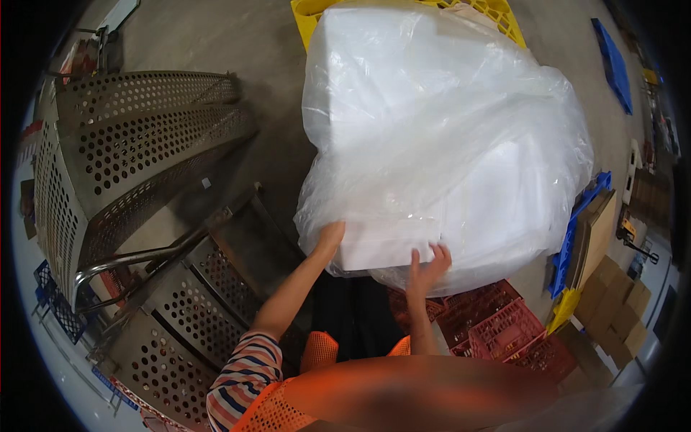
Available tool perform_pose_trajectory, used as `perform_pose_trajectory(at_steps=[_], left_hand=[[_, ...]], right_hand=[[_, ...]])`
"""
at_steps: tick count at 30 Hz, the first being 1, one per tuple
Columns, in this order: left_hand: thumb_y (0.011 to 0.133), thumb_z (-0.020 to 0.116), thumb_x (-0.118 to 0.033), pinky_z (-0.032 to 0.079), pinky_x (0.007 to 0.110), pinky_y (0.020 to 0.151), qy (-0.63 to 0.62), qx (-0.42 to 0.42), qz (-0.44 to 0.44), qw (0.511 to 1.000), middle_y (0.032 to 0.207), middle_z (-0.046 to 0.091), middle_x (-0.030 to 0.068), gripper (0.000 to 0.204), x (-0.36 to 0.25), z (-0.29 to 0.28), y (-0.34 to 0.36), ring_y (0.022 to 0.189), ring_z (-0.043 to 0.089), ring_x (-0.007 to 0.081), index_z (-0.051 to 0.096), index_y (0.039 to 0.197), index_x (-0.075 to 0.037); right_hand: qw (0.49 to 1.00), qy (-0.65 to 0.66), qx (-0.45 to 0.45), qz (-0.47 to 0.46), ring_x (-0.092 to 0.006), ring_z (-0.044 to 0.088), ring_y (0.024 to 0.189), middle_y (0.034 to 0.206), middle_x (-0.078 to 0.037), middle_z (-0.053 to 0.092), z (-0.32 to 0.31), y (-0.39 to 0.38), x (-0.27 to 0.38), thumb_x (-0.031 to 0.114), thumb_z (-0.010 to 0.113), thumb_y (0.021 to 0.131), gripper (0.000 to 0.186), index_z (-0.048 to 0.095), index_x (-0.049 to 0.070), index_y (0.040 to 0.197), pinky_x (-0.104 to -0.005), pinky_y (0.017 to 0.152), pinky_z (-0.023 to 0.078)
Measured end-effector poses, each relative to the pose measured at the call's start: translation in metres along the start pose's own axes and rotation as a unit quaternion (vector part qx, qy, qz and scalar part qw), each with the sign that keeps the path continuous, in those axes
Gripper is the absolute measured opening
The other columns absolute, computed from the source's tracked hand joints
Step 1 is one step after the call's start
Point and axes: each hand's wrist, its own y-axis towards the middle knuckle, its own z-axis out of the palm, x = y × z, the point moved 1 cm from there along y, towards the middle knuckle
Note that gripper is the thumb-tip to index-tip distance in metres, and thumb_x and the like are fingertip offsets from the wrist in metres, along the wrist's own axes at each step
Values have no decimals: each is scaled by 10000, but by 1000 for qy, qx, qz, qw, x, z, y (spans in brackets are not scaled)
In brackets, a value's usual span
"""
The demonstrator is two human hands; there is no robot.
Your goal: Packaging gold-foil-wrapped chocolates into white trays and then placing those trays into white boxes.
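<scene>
A large pile of smooth white blocks or stacked sheets (389, 250) lies in front of me, under a crumpled sheet of clear plastic (403, 165). My left hand (332, 236) reaches to the left end of the nearest white block and touches it there; its fingers are mostly hidden at the block's edge. At the front of the pile, toward the right, my right hand (430, 272) has its fingers spread against the plastic and holds nothing that I can see. Whether the white pieces are boxes or sheets I cannot tell.
A yellow plastic pallet (308, 18) shows under the far side. Perforated metal steps (155, 144) with a tubular rail stand at left. Red crates (504, 331) sit at near right; beyond are blue pallets (612, 68), cardboard boxes (612, 302) and a pallet jack (630, 234).
</scene>
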Motion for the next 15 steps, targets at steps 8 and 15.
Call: perform_pose_trajectory(at_steps=[8, 15], left_hand=[[919, 651, -134, 443, 378, 1064, -299, 187, -125, 927, 1307, 651, 120, 438, -72, -72, 41, 1196, 599, 239, 616, 1337, -6], [890, 703, -109, 487, 362, 984, -350, 205, -150, 902, 1172, 693, 82, 347, -123, -90, 46, 1044, 638, 198, 671, 1218, -1]], right_hand=[[960, -186, 48, -204, -430, 185, 1519, 1613, -217, 284, 77, 40, 24, 491, 551, 998, 667, 441, 105, 1530, -583, 1188, 166], [975, -134, -27, -176, -442, 202, 1505, 1619, -179, 268, 86, 44, 9, 582, 620, 936, 778, 421, 132, 1538, -612, 1176, 169]])
